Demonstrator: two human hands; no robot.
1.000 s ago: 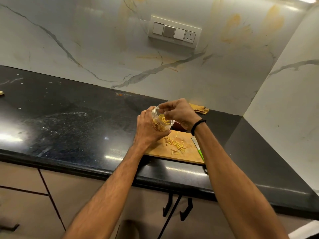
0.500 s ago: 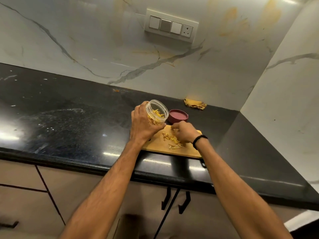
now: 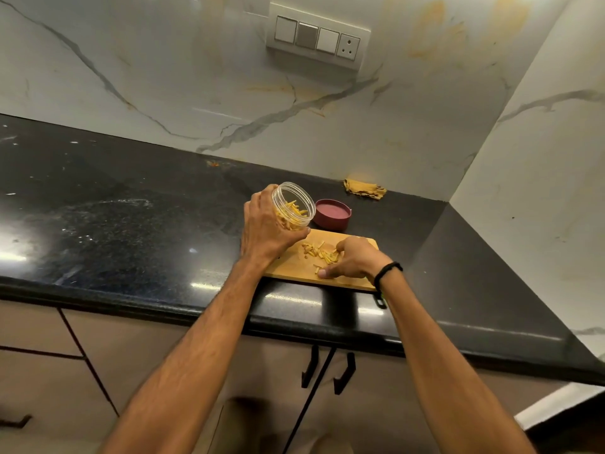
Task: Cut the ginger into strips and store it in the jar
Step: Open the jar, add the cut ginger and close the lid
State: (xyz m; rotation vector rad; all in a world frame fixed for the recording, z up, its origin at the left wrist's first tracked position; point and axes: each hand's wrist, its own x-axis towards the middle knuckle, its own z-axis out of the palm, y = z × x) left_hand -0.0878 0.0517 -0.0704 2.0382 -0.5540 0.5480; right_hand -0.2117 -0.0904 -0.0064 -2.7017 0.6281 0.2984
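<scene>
- Our left hand (image 3: 265, 231) grips the jar (image 3: 293, 206), fingers wrapped round its wall. It holds the jar in the air, tilted, at the cutting board's (image 3: 294, 271) 10 o'clock, with a heap of strips already inside.
- Our right hand (image 3: 357, 260) rests on the board, fingers curled over the loose ginger strips (image 3: 319, 252) and thumb stretched toward 8 o'clock. We cannot tell whether any strip is actually pinched.
- The jar's open mouth leans toward 2 o'clock, so we judge that more tilt could let the stored strips slide out.
- The strips are thin and short, so a loose pinch may drop some onto the countertop (image 3: 131, 224) between board and jar.
- The board lies near the counter's front edge, and raking toward 6 o'clock could push pieces off.
- The jar is clear, smooth, round and wide-mouthed; the strips are yellow matchsticks; the board is pale, flat wood with rounded corners.
- The lid (image 3: 332, 214), round and dull red, lies at the board's 12 o'clock on glossy, speckled black stone.
</scene>
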